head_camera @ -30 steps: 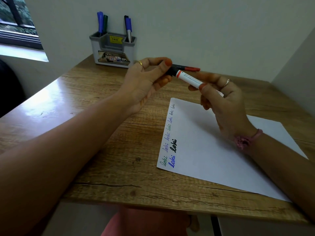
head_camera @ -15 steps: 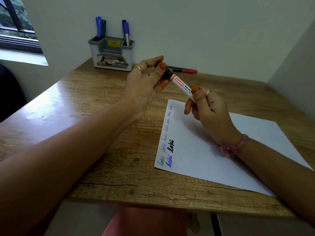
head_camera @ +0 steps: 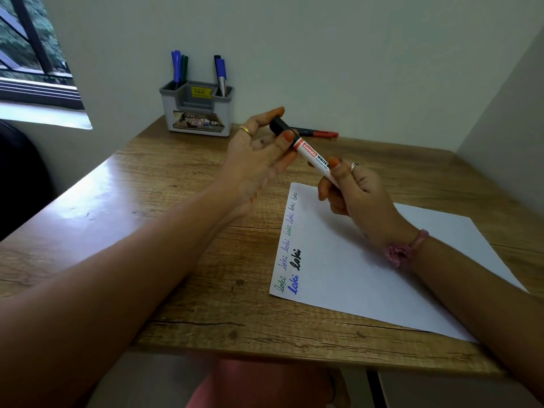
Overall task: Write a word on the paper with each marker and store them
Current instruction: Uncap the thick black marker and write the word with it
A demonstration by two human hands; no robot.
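Probably a study or office corner, wooden desk point(head_camera: 182, 231), pen holder point(head_camera: 196, 113), window point(head_camera: 32, 63)

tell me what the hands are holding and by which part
One whiteboard marker between both hands: the left hand pinches its black cap, the right hand grips the lower barrel.

Both forearms bare, no sleeves in view. Left hand point(head_camera: 259, 160): plain gold band on one finger, orange-red polish on the nails. Right hand point(head_camera: 353, 192): silver ring on one finger, same orange-red polish. Right wrist, just behind the grip: pink fabric band, bunched into a knot. Pinkish-red garment over the lap at the bottom edge.
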